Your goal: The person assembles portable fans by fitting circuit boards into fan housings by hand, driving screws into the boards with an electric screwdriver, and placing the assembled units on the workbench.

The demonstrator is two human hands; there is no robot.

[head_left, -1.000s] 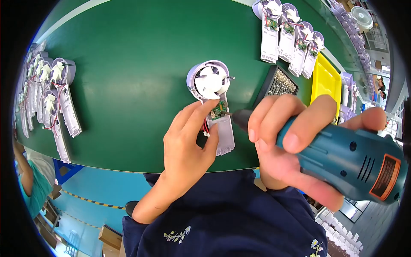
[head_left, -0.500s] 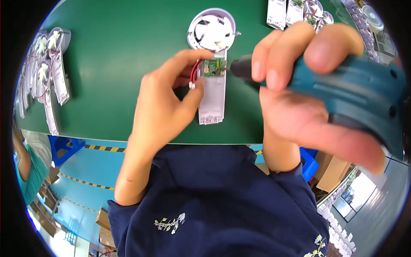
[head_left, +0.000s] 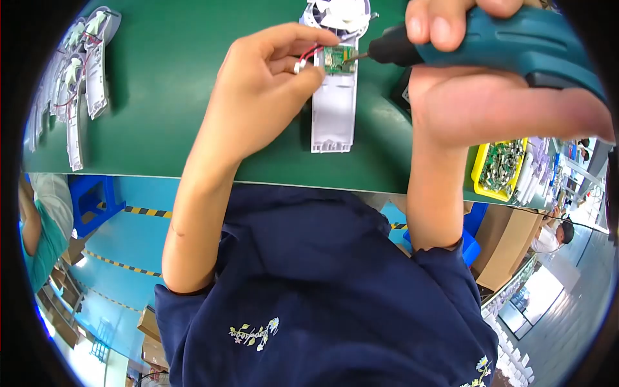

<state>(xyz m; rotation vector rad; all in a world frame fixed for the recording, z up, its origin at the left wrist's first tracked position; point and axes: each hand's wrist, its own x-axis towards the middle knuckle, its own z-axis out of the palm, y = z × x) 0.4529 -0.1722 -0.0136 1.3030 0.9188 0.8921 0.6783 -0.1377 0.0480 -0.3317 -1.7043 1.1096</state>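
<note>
A white handheld-fan housing lies open on the green table, its fan blades at the far end. Inside it sits a small green circuit board. My left hand holds the housing at its left side, with index finger and thumb by the board. Red and black wires with a white connector run beside these fingers. My right hand is wrapped round a teal electric screwdriver, held nearly level. Its thin bit points left and meets the right part of the board.
Several fan housings with blades and wires lie at the table's left. A yellow bin of circuit boards stands at the right edge, near white parts. A blue stool and a person in teal are at lower left.
My view has shifted, so the housing and both hands appear higher and slightly further right. The yellow bin has come into view. The screwdriver bit is still at the board.
</note>
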